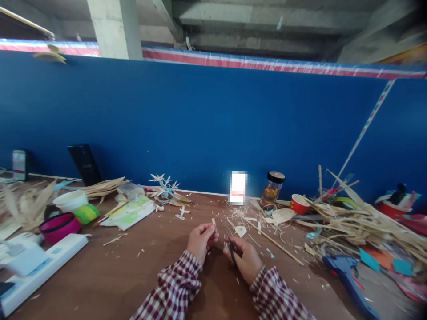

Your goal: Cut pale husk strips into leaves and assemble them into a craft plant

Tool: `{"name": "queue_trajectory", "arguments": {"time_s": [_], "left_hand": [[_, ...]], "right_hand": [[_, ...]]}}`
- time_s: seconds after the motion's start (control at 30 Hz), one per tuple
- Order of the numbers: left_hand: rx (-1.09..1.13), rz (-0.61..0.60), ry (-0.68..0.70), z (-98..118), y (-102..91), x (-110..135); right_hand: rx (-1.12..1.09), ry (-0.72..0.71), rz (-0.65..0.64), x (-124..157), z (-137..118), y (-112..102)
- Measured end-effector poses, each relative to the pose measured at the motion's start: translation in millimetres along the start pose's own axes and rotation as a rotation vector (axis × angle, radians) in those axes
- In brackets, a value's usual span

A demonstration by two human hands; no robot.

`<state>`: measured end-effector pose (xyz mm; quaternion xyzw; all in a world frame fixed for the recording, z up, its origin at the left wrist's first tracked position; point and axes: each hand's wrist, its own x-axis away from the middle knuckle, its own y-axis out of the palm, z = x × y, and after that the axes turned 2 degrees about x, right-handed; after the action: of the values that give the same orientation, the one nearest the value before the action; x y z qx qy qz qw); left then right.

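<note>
1. The left hand (201, 240) was closed in a pinch. Thumb and forefinger gripped a short pale strip (214, 221), which stood up out of the fingertips at 12 o'clock of the hand.
2. The right hand (245, 258), just beside the left at its 3 o'clock, was curled shut round a slim dark tool (231, 254). What kind of tool it was could not be told.
3. By the look of it, the work would go best with the strip pinched low and firm, so that little of it could flex. The tool would be best brought to it in short, light moves.
4. Both forearms, in checked sleeves, came in from 6 o'clock and converged. The palms were turned toward each other, low over the desk (150, 266).
5. Pale scraps lay scattered around the hands.
6. At 1 o'clock, further back, stood a glass jar (271, 189) and a red cup (299, 204).
7. At 3 o'clock lay a heap of dried stalks (360, 222).
8. At 9 o'clock sat a pink bowl (59, 226).
</note>
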<state>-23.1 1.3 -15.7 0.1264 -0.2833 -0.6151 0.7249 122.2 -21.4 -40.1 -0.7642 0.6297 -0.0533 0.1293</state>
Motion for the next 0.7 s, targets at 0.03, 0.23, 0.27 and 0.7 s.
{"name": "queue_trajectory", "arguments": {"time_s": [0.03,0.23,0.27,0.7], "left_hand": [[-0.004,-0.009,0.001,-0.3,-0.4,-0.6],[-0.039,-0.01,0.024,-1.9,-1.0,-1.0],[-0.052,-0.015,0.029,-1.5,-0.8,-0.1],[-0.115,-0.01,0.118,-1.5,-0.9,0.0]], "right_hand": [[0.033,-0.006,-0.009,2.4,-0.9,-0.3],[0.273,-0.093,-0.012,9.9,-9.5,-4.6],[0.316,-0.11,-0.005,10.2,-10.4,-5.1],[0.42,-0.101,-0.007,10.6,-9.6,-4.3]]}}
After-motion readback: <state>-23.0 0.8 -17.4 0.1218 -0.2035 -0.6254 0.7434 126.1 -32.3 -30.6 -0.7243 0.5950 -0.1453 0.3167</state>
